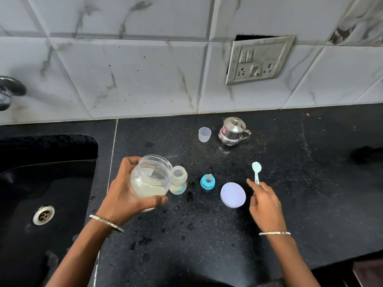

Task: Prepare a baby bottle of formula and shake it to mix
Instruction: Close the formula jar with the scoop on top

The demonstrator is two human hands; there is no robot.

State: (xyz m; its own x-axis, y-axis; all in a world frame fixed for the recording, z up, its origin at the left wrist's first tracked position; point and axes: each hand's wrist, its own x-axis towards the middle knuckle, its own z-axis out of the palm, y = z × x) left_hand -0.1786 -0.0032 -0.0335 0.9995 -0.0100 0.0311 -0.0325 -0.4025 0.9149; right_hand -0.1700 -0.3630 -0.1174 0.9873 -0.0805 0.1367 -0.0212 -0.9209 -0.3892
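My left hand [126,195] grips an open clear jar [151,179] with pale formula powder in its lower half, lifted above the black counter [207,235]. Just right of the jar stands the open baby bottle [178,180], upright. The blue teat ring [207,181] lies on the counter beside it. A white round lid [233,195] lies flat further right. A light blue scoop [256,171] lies on the counter; my right hand [265,204] hovers just below it, its forefinger stretched out beside the handle's end, holding nothing.
A small translucent cup [204,134] and a steel lidded pot with a spout [233,131] stand near the tiled wall. A black sink [41,193] with a drain lies at the left. A socket plate [260,59] hangs on the wall.
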